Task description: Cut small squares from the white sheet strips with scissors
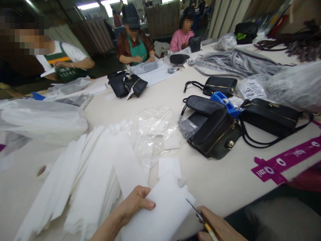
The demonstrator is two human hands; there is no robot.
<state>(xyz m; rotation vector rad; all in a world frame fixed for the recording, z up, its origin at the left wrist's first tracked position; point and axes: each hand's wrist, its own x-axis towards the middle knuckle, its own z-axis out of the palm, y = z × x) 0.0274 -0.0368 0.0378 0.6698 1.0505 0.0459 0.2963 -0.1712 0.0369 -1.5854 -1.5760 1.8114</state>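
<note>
My left hand [137, 204] pinches a white foam sheet [163, 207], thumb on top and fingers beneath. Notches show along the sheet's far right edge. In my right hand [213, 222] is a slim, dark, pointed blade with a yellowish handle, which looks like a pair of scissors [197, 211]; its tip lies at the sheet's right edge. The fingers of this hand are partly cut off by the frame. Stacks of long white foam strips [92, 180] lie left of my left hand. Small white foam pieces [169, 167] lie just beyond the sheet.
Crumpled clear plastic [155, 124] lies ahead. Black bags [213, 130] and a blue tape dispenser [225, 103] stand right of it. Purple printed tape [281, 167] runs along the right edge. A tape roll [42, 171] sits left. Several people work across the table.
</note>
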